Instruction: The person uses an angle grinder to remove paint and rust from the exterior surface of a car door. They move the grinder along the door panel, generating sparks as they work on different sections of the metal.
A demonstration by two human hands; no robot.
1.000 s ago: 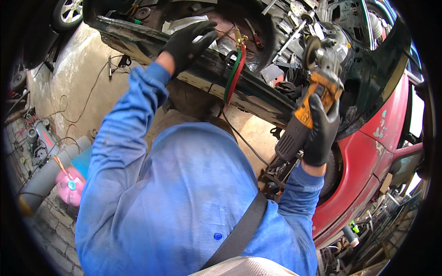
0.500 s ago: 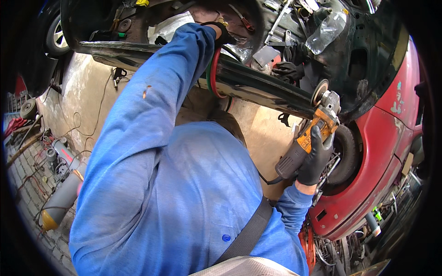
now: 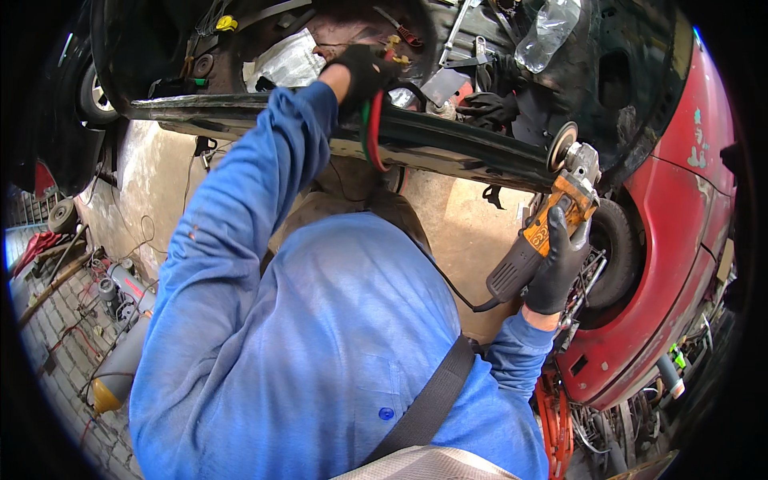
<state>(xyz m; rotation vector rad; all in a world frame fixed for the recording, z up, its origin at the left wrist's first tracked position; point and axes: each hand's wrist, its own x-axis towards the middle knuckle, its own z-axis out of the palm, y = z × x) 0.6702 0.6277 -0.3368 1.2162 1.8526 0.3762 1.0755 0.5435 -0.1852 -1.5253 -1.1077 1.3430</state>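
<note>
My left hand [image 3: 362, 78], in a black glove, is closed over the sill of the opened car body. A red and green twin hose [image 3: 373, 132] hangs from its grip, looping down over the near side of the sill. Brass-coloured fittings [image 3: 395, 50] show just beyond the fingers; what else the hand grips there is hidden. On the right, my gloved right hand [image 3: 558, 268] is wrapped round an orange and dark grey angle grinder [image 3: 552, 220]. The grinder's disc [image 3: 562, 146] stands upright beside the right end of the dark sill [image 3: 456, 148]. I cannot tell whether they touch.
Inside the car body lie a silvery sheet [image 3: 288, 62], a clear plastic bottle [image 3: 548, 36], dark gloves [image 3: 488, 108] and several tools. A red car panel [image 3: 680, 240] curves round a wheel [image 3: 612, 260] at right. A grey cylinder [image 3: 120, 364] lies left; the grinder's cord [image 3: 448, 284] trails past me.
My left hand has drawn back toward me and left with the hose, its elbow bending more. My right hand and the grinder sit slightly farther right in the picture. The view has shifted a little.
</note>
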